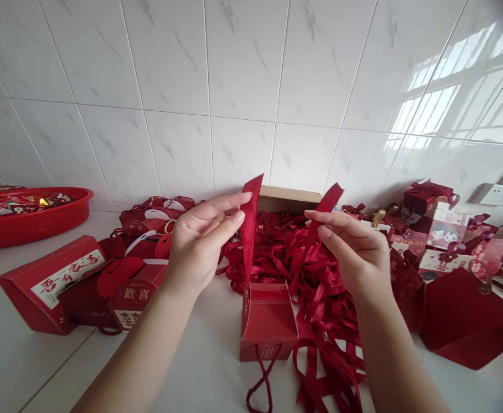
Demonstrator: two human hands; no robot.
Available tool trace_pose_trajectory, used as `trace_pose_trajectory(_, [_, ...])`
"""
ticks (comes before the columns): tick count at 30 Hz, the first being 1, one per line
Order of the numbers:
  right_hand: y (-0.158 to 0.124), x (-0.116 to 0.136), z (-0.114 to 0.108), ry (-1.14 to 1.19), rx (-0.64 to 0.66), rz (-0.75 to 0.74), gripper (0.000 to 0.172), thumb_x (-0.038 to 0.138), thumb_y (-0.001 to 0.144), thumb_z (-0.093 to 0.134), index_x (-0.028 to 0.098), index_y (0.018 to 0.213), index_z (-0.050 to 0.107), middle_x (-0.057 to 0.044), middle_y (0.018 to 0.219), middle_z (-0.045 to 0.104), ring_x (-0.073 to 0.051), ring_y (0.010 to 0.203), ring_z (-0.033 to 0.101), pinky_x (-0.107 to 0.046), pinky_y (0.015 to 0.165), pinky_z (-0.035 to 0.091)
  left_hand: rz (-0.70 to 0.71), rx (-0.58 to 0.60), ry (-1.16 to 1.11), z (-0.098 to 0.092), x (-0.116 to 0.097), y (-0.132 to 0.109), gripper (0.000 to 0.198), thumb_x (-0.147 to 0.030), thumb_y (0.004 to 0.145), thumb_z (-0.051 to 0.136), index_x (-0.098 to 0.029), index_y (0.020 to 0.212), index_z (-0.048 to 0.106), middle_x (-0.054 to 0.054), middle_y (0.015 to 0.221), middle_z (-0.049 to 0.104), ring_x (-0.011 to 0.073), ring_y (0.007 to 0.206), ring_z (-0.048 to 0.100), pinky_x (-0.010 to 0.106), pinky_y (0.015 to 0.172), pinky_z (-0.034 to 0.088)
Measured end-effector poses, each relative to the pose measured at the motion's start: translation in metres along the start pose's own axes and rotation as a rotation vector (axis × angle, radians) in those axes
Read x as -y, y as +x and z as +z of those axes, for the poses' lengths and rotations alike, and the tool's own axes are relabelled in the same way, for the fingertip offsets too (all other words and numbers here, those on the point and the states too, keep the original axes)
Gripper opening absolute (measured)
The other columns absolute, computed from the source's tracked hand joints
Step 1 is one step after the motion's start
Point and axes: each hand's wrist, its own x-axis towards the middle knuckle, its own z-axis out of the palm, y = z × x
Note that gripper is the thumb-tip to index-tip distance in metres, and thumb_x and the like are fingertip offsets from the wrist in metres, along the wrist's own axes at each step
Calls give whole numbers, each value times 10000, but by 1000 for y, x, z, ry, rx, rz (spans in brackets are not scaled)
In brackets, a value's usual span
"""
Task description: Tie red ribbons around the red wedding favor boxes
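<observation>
My left hand (199,244) pinches one end of a dark red ribbon (251,221) between thumb and fingertips, its pointed tip sticking up. Another ribbon end (329,198) is gripped the same way by my right hand (358,244). Both ends run down toward a small red gift box (271,321) standing between my forearms. A twisted red cord (264,376) loops from the front of that box onto the white surface. Whether the two ends belong to one ribbon cannot be made out.
Behind and right of the box lies a heap of red ribbons (326,304), with a cardboard box (292,198) against the tiled wall. Red gift boxes (131,292) stand left, more gift boxes (470,310) right. A red basin (31,223) sits far left; a power socket (498,195) is at right.
</observation>
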Motion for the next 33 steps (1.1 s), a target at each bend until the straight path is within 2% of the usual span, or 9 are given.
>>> trace_pose_trajectory(6, [-1, 2, 0, 53, 29, 53, 213, 208, 858, 636, 286, 1038, 720, -18, 1067, 717, -194, 1009, 658, -331, 860, 543, 50, -7, 30, 3, 6, -4, 226, -188, 769, 718, -285, 970, 754, 11, 984, 749, 138, 851, 659, 234, 757, 534])
trace_pose_trajectory(12, [-2, 2, 1, 39, 56, 38, 222, 198, 871, 622, 288, 1053, 712, -14, 1092, 707, -188, 1041, 645, -314, 865, 530, 113, -23, 69, 5, 9, -6, 239, -168, 780, 713, -284, 985, 751, 15, 1022, 742, 161, 973, 667, 272, 900, 530])
trace_pose_trajectory(16, [-2, 1, 1, 38, 75, 39, 230, 200, 878, 614, 293, 1067, 705, -14, 1101, 703, -183, 1036, 643, -310, 859, 524, 138, -15, 82, 7, 9, -5, 242, -151, 798, 699, -300, 983, 749, -2, 1026, 740, 144, 990, 662, 251, 926, 519])
trace_pose_trajectory(19, [-2, 0, 1, 15, 80, 43, 224, 221, 874, 617, 280, 1072, 704, -31, 1109, 699, -202, 1040, 641, -336, 853, 531, 147, -41, 99, 7, 9, -5, 225, -161, 796, 704, -294, 971, 751, 2, 1018, 742, 160, 1002, 661, 284, 945, 517])
trace_pose_trajectory(23, [-2, 0, 2, -8, 80, 45, 218, 239, 870, 619, 276, 1067, 706, -39, 1098, 702, -205, 1008, 649, -349, 844, 537, 144, -61, 117, 7, 10, -4, 217, -181, 786, 713, -288, 970, 751, 8, 1010, 742, 168, 980, 664, 294, 917, 526])
trace_pose_trajectory(28, [-1, 0, 3, 13, 67, 45, 219, 228, 873, 615, 278, 1065, 708, -34, 1098, 703, -203, 1017, 647, -342, 845, 536, 139, -62, 140, 5, 10, -4, 224, -198, 782, 717, -281, 988, 748, 12, 978, 740, 138, 845, 657, 269, 830, 542])
trace_pose_trajectory(33, [-1, 1, 2, 56, 61, 39, 231, 191, 875, 613, 287, 1062, 710, -14, 1095, 705, -184, 1050, 640, -307, 873, 522, 138, -44, 112, 4, 9, -4, 238, -177, 783, 718, -292, 989, 747, 1, 986, 736, 115, 847, 642, 230, 830, 532])
